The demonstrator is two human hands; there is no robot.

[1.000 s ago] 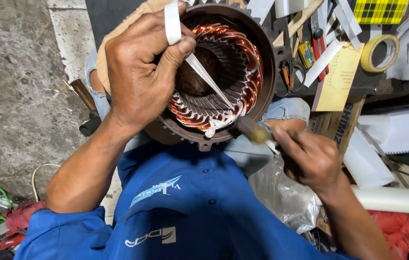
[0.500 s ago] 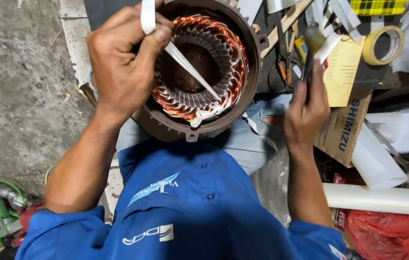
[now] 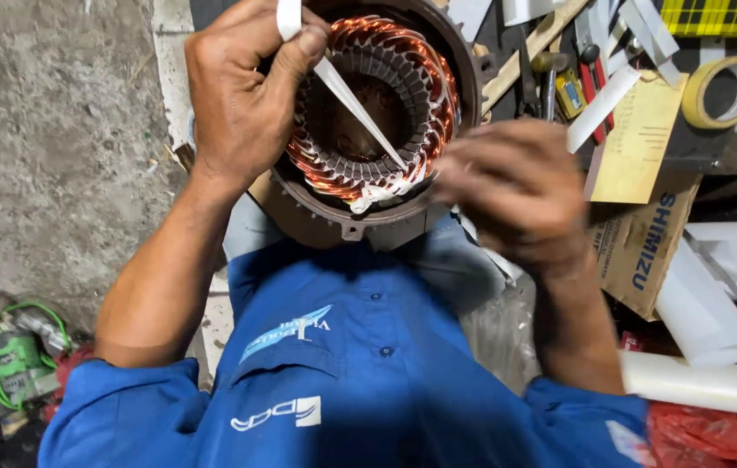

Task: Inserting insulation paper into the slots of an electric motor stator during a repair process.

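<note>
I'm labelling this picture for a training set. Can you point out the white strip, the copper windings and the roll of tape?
white strip (image 3: pixel 360 108), head view, mid-length.
copper windings (image 3: pixel 438 95), head view, right side.
roll of tape (image 3: pixel 705 94), head view, left rim.

Reaching up from lower left toward top centre with the bare left forearm, left hand (image 3: pixel 243 95) curled, thumb and fingers pinching closed, while raising the right hand (image 3: pixel 516 191) at centre right, blurred, fingers loosely bent, its grip unclear, forearm rising from lower right.
</note>
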